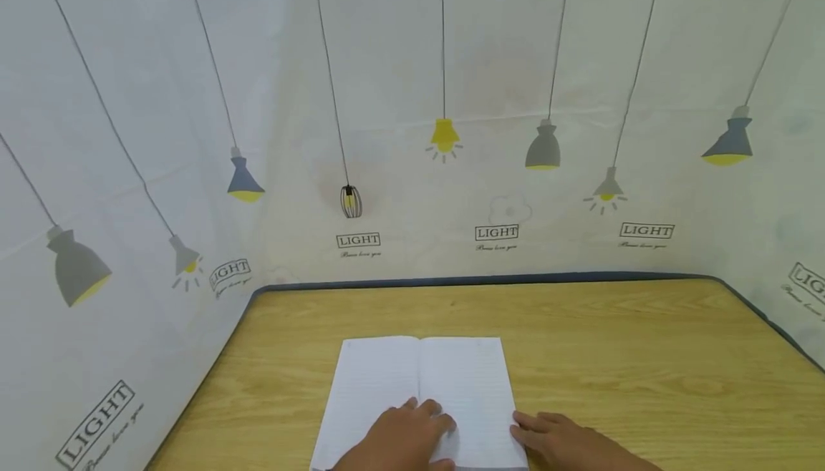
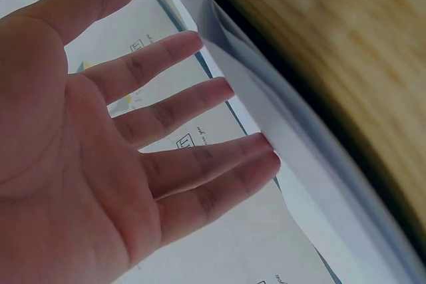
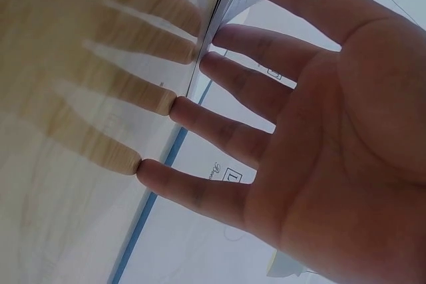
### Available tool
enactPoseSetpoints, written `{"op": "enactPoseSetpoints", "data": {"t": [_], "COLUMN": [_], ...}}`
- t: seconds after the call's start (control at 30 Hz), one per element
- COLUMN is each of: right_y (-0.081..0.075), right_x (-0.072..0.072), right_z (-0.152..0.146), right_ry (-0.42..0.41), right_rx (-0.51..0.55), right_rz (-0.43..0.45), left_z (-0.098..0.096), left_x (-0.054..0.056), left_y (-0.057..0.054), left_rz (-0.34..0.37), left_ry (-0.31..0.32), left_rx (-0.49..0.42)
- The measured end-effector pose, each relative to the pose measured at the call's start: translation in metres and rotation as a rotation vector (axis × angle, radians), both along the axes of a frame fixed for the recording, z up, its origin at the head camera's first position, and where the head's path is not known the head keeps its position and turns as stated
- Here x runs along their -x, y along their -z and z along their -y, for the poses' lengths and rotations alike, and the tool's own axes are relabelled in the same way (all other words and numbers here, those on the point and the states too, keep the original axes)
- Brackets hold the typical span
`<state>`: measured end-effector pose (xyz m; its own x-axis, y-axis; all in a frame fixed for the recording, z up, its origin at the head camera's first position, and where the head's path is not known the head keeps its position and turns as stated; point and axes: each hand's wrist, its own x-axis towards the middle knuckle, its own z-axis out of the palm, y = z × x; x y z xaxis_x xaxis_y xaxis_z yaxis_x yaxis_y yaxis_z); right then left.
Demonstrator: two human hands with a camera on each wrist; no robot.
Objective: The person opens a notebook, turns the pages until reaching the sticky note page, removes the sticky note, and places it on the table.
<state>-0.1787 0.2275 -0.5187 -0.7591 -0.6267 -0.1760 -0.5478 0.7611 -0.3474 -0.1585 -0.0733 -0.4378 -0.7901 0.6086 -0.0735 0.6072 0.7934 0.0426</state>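
An open notebook (image 1: 380,378) with ruled white pages lies flat on the wooden table, its fold running away from me. Across the fold, my left hand (image 1: 409,431) rests its fingertips on the right page near the front. The left wrist view shows that hand (image 2: 100,151) with its fingers spread and fairly straight, tips touching the paper (image 2: 306,144). At the notebook's right edge is my right hand (image 1: 561,439). Seen from the right wrist, this hand (image 3: 319,131) has extended fingers; two tips meet the notebook's edge (image 3: 216,14) and two touch the tabletop.
The wooden table (image 1: 644,356) has a dark blue edge along its back and sides. White sheeting (image 1: 399,63) printed with hanging lamps and the word LIGHT surrounds it at the back, left and right.
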Motion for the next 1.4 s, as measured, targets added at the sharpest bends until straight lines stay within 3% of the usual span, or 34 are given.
{"op": "enactPoseSetpoints", "data": {"t": [0.2, 0.33, 0.47, 0.63, 0.8, 0.9, 1.17, 1.4], "right_y": [-0.044, -0.055, -0.042, -0.021, 0.001, 0.010, 0.016, 0.022], "right_x": [-0.018, -0.024, -0.019, -0.010, -0.001, 0.003, 0.007, 0.009], "right_z": [0.012, 0.015, 0.010, 0.004, -0.004, -0.005, -0.006, -0.008], "right_ry": [0.014, 0.050, 0.059, 0.043, 0.021, 0.031, 0.024, -0.014], "right_rx": [0.007, 0.000, -0.009, -0.050, -0.067, -0.062, -0.033, -0.004], "right_rz": [-0.003, 0.024, 0.025, -0.034, -0.083, -0.068, -0.012, -0.027], "left_z": [-0.003, -0.003, -0.004, -0.005, -0.005, -0.005, -0.005, -0.004], "left_x": [0.000, 0.000, 0.000, 0.001, 0.001, 0.001, 0.002, 0.000], "left_y": [-0.001, 0.000, -0.001, -0.003, -0.003, -0.003, -0.003, -0.001], "left_rz": [0.008, 0.015, 0.032, 0.055, 0.034, 0.033, 0.045, 0.003], "left_ry": [0.009, 0.015, 0.015, 0.000, 0.010, 0.010, 0.016, 0.027], "left_rx": [-0.035, -0.054, -0.068, -0.067, -0.056, -0.052, -0.062, -0.057]}}
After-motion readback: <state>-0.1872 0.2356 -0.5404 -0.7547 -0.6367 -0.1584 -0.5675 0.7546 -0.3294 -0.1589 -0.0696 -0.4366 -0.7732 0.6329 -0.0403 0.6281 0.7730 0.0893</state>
